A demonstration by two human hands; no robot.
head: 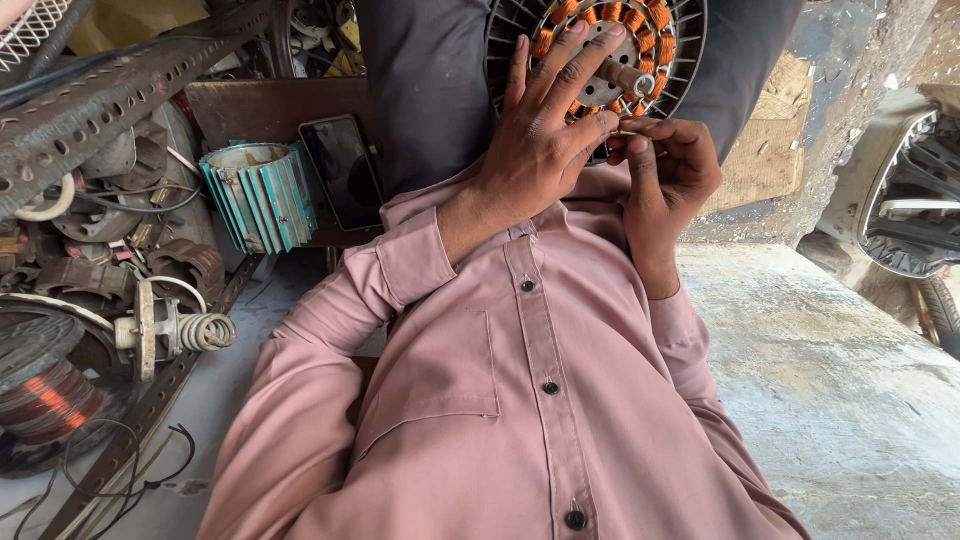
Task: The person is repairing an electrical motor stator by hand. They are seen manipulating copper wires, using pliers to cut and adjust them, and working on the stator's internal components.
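Note:
A round fan motor stator [640,35] with orange copper windings and a dark slotted rim rests on my lap at the top of the head view, a metal shaft sticking out of its middle. My left hand [545,130] lies flat across the stator's face, fingers spread over the windings. My right hand [668,165] is curled at the stator's lower edge, its fingertips pinched together beside my left fingers; what they pinch is too small to tell. My pink shirt fills the lower centre.
A teal finned motor housing [262,195] and a dark phone [343,170] sit at the left. Perforated metal angle bars [110,90], a spring [205,332], a copper wire spool [45,395] and motor scrap crowd the far left. Concrete slab [830,380] lies at the right.

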